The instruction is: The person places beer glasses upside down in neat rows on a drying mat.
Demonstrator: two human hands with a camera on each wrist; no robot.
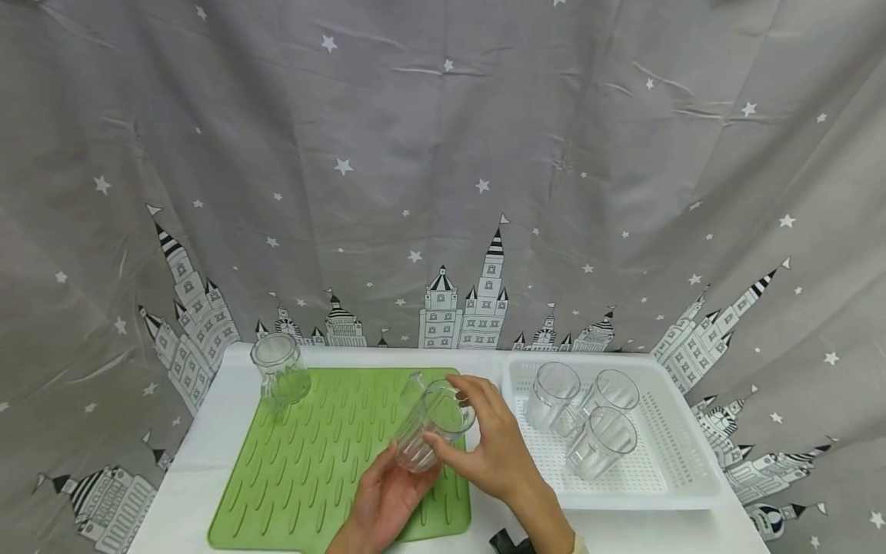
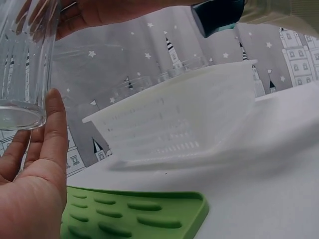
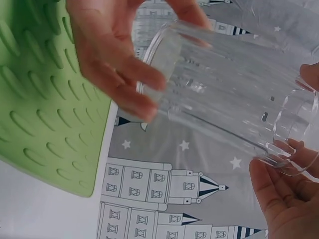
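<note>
Both hands hold a clear glass mug [image 1: 412, 440] tilted over the right part of a green ridged mat [image 1: 304, 462]. My right hand [image 1: 504, 450] grips it at the rim, thumb on the near side and fingers on the far side. Lower down, the left hand [image 1: 389, 500] has its fingers and thumb about the base, palm turned up. In the right wrist view the mug [image 3: 214, 94] spans the space between the two hands. Left-hand fingertips press on the lower wall in the left wrist view, beside the thick base [image 2: 20, 117].
A second glass mug [image 1: 294, 381] stands at the mat's far left corner. To the right, a white perforated basket [image 1: 681, 462] holds three more glass mugs [image 1: 601, 445]. Behind the white table hangs a grey curtain [image 1: 388, 192] printed with castles and stars.
</note>
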